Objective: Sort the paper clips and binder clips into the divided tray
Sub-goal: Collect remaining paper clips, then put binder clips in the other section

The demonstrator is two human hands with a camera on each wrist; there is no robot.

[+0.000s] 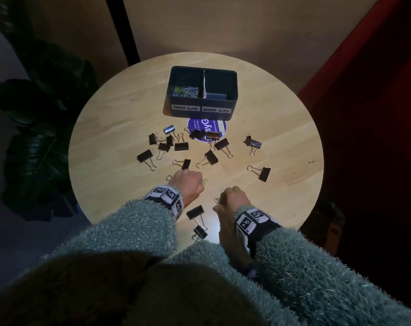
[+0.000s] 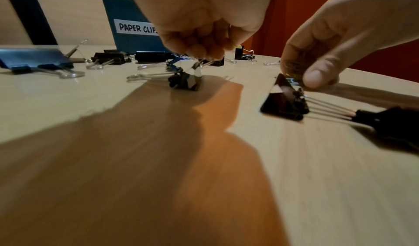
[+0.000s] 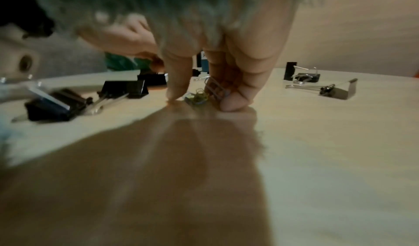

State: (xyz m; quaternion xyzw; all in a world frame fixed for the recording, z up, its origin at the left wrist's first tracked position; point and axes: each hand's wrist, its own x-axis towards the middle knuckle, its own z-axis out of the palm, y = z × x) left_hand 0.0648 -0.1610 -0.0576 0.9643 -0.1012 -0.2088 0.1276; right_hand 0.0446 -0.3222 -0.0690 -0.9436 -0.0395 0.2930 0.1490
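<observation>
Head view: left hand (image 1: 188,183) curled, pinching a yellow paper clip (image 1: 203,181) above the counter (image 1: 282,142); right hand (image 1: 231,198) curled on paper clips (image 1: 216,200); divided tray (image 1: 232,90) beyond scattered binder clips (image 1: 181,146). Right wrist view: fingertips (image 3: 175,93) touch counter, pinching clips.

I count 16 binder clips (image 1: 211,157) loose on the desk (image 1: 282,137): 13 black, 3 shiny metal. 1 tray (image 1: 201,100), 2 compartments, 2 labels (image 1: 185,108). Heap of paper clips (image 1: 185,91) in the left compartment is too tangled to count. 1 round purple sticker (image 1: 219,128).
</observation>
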